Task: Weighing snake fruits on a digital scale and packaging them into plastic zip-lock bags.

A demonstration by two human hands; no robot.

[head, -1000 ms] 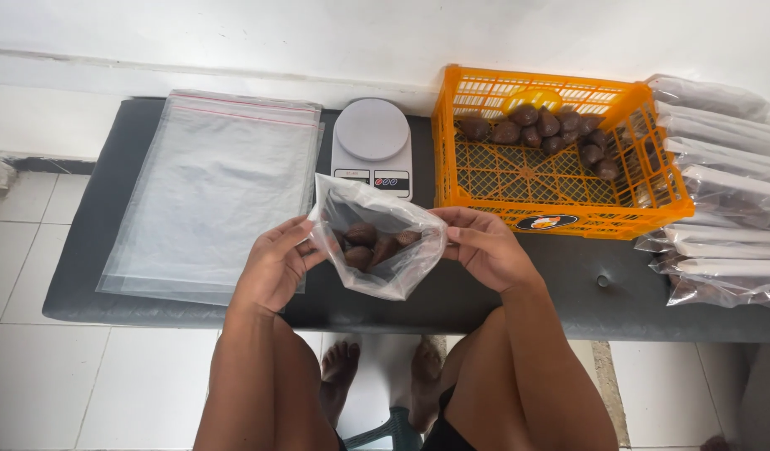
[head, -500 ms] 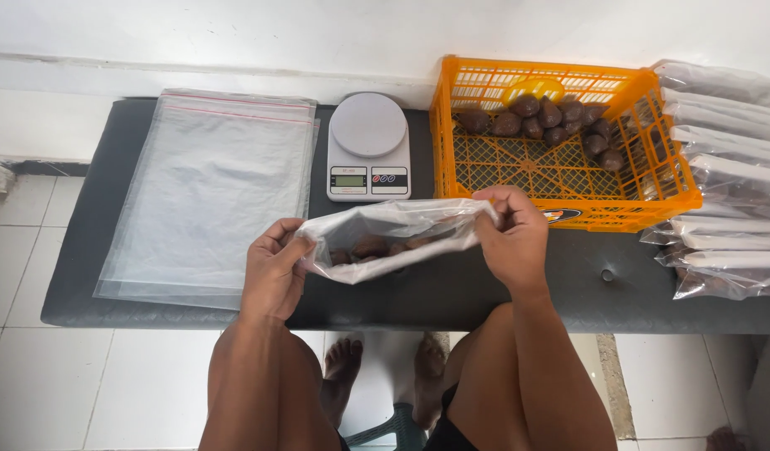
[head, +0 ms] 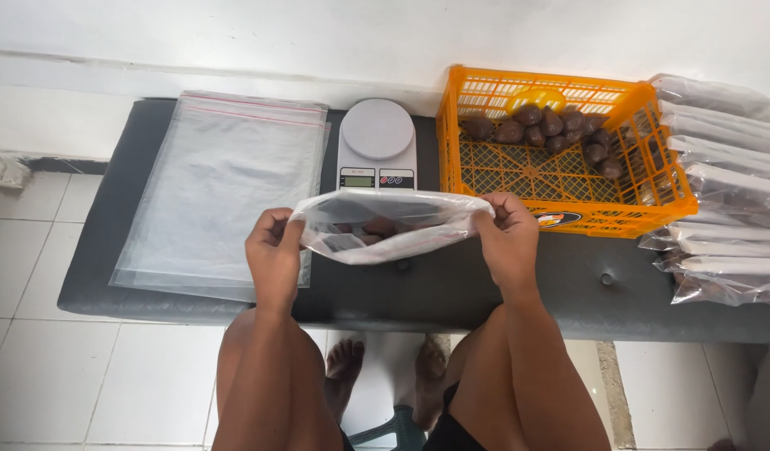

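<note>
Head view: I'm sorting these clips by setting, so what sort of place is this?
Probably a small home packing spot: a kitchen scale, an orange crate of dark fruit, and sealed bags stacked on a low padded bench.

We hold a clear plastic bag [head: 391,225] stretched flat between our hands, the left hand [head: 274,255] pinching one end and the right hand [head: 509,236] the other, a few dark brown fruits showing inside. Just behind the bag sits a white kitchen scale [head: 377,144] on the dark bench [head: 485,288]. A stack of empty bags [head: 222,184] lies left, an orange crate [head: 560,171] with more fruits right, and filled bags [head: 723,188] beyond it.
</note>
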